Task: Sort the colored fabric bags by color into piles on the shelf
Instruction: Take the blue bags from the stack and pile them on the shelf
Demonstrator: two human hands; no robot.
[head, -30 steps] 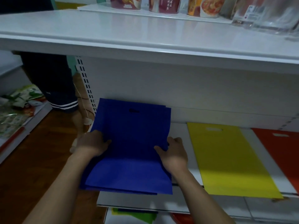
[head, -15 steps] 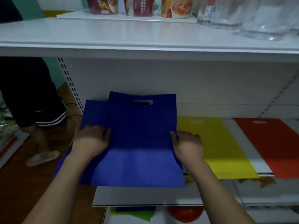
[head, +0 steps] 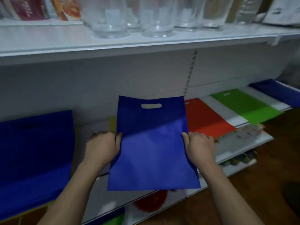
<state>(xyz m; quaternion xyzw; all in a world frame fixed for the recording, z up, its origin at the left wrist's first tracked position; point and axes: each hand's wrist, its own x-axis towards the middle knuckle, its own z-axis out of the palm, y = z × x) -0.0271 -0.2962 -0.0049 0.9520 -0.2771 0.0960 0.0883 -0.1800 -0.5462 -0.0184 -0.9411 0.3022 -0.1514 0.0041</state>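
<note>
Both hands are on one blue bag (head: 152, 143), held up flat in front of the lower shelf (head: 243, 148) with the handle cutout at the top. The left hand (head: 103, 147) grips the bag's left edge about halfway down, fingers curled round the edge with the thumb on the front. The right hand (head: 198, 147) does the same on the right edge, thumb on the front and the other fingers tucked behind the fabric. So both are closed on the bag, nothing loose. It hangs over the shelf rather than lying on it, and a sliver of yellow (head: 112, 124) peeks out behind its left side. Off to the left sits a blue pile (head: 35, 146); right of the held bag lie a red bag (head: 206, 120), then a green bag (head: 246, 106), then another blue one (head: 279, 91) at the far end. Glasses (head: 129, 15) stand on the upper shelf (head: 48, 44).
</note>
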